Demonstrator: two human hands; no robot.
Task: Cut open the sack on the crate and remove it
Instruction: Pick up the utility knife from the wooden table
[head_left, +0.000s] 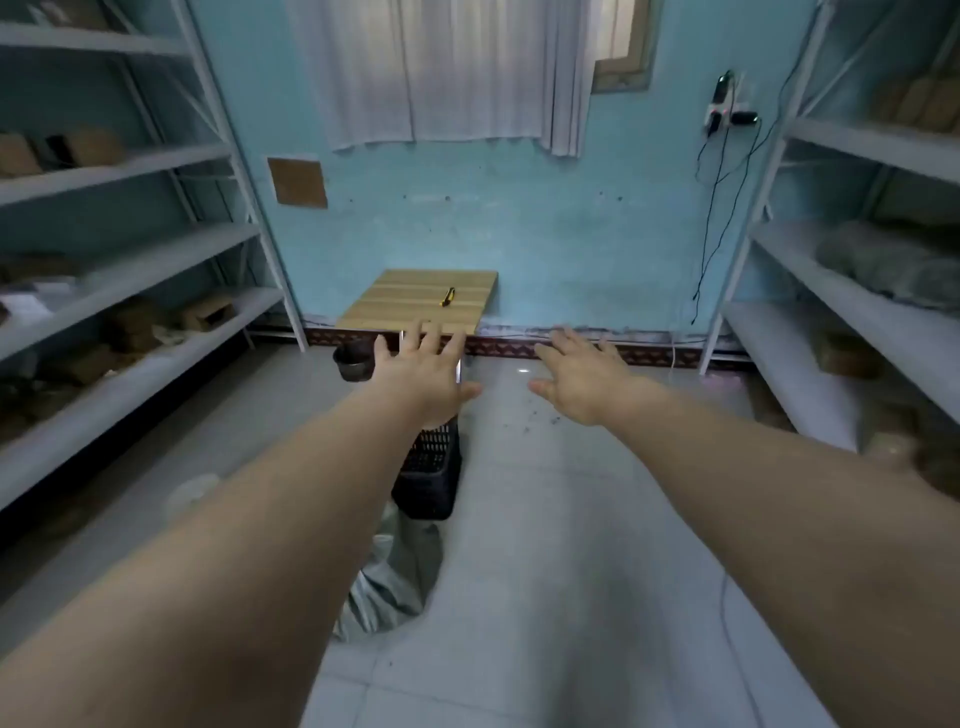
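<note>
A black plastic crate (428, 475) stands on the tiled floor ahead, partly hidden behind my left forearm. A grey-white sack (387, 582) lies crumpled on the floor against the crate's near side. A yellow and black utility knife (448, 296) rests on a low wooden table (415, 301) by the far wall. My left hand (423, 371) is stretched forward, fingers spread, holding nothing, above the crate. My right hand (582, 376) is also stretched out flat and empty, to the right of the crate.
White metal shelves with cardboard boxes line the left (119, 322) and right (852, 322) sides. A dark round pot (353, 361) sits under the table's left corner. Cables (714, 208) hang from a wall socket. Open tiled floor runs down the middle.
</note>
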